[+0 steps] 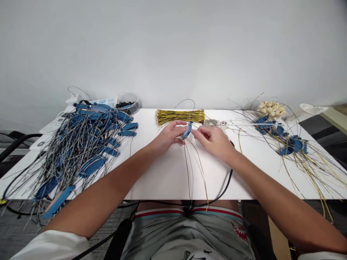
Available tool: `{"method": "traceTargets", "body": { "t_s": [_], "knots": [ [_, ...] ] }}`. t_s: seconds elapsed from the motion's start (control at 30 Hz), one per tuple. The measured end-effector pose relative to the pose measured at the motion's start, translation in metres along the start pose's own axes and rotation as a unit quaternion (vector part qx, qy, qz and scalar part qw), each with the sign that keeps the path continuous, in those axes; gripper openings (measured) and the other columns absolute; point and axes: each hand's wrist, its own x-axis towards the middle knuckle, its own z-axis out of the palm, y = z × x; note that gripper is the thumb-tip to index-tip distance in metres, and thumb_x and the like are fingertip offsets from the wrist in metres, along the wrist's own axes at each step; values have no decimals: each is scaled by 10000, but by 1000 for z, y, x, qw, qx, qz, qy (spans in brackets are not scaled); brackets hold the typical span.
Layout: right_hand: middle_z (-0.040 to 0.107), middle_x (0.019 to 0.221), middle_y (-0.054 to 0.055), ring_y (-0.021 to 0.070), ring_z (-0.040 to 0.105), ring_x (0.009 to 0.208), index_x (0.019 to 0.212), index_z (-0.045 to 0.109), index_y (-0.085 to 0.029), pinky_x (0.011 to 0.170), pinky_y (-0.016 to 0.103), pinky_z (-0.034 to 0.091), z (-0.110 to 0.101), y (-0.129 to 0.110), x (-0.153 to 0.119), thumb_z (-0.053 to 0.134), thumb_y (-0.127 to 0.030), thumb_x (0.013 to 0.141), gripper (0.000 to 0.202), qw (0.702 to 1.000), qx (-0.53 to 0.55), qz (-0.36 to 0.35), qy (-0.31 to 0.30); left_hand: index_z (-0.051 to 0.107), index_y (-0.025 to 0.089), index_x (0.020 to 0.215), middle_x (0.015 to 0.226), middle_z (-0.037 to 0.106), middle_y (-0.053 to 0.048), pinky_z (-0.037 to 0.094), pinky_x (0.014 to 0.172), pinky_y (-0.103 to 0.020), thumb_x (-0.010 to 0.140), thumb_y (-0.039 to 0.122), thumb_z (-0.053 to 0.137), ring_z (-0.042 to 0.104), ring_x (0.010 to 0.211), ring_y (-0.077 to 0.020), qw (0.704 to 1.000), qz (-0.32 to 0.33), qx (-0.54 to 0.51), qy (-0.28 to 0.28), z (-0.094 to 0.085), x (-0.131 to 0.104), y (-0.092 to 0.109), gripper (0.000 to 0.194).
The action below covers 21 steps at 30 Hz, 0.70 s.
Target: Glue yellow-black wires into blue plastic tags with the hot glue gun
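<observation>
A small curved blue piece is held upright over the middle of the white table. My left hand grips it from the left between thumb and fingers. Close to its right side, my right hand has thumb and forefinger pinched together; what sits between those fingertips is too small to make out. Thin dark wires and a yellow wire hang from the blue piece toward the table's front edge. Another thin dark wire loops above it. Behind my hands lies a bundle of yellow and black wires.
Blue pieces with grey wires are heaped at the left. A round clear container holds black bits. On the right are blue pieces with yellow wires, a pile of cream-coloured pieces and a white stick-like tool.
</observation>
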Motion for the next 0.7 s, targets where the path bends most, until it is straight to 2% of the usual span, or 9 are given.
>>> {"method": "traceTargets", "body": {
  "t_s": [0.07, 0.17, 0.33, 0.47, 0.7],
  "knots": [
    [513, 642, -6, 135, 428, 596, 750, 581, -191, 588, 304, 290, 18, 0, -2, 574, -512, 1043, 434, 1000, 22, -16, -6, 596, 179, 1266, 1160, 710, -120, 567, 701, -282, 864, 492, 820, 667, 915, -170, 1000, 0, -2, 3, 1, 0, 0, 556],
    [515, 702, -6, 141, 427, 634, 846, 623, -193, 607, 303, 313, 31, 10, -6, 551, -473, 1061, 361, 993, 112, -29, -17, 585, 181, 1260, 1166, 718, -122, 571, 693, -279, 862, 484, 824, 690, 942, -187, 1000, 3, 1, 2, 2, 0, 0, 554],
    [464, 712, -13, 144, 400, 664, 882, 637, -189, 615, 299, 307, 30, 17, -10, 548, -452, 1066, 333, 982, 186, -12, -39, 570, 190, 1258, 1173, 715, -116, 577, 663, -274, 880, 479, 810, 696, 889, -173, 1000, 7, -3, -1, 3, 0, -2, 533],
    [498, 731, -8, 140, 397, 651, 865, 612, -192, 594, 289, 299, 30, 17, -9, 599, -436, 1035, 298, 969, 237, 15, -61, 567, 189, 1252, 1121, 716, -108, 577, 663, -270, 873, 470, 818, 695, 907, -185, 1000, 3, -8, -4, 7, -2, -3, 534],
    [554, 756, 19, 159, 450, 667, 883, 643, -203, 603, 294, 335, 30, 23, -9, 620, -398, 1012, 235, 969, 239, 14, -66, 572, 191, 1251, 1111, 710, -100, 582, 673, -276, 875, 450, 817, 679, 926, -186, 1000, -1, -3, -5, 10, -4, -1, 518]
  ]
}}
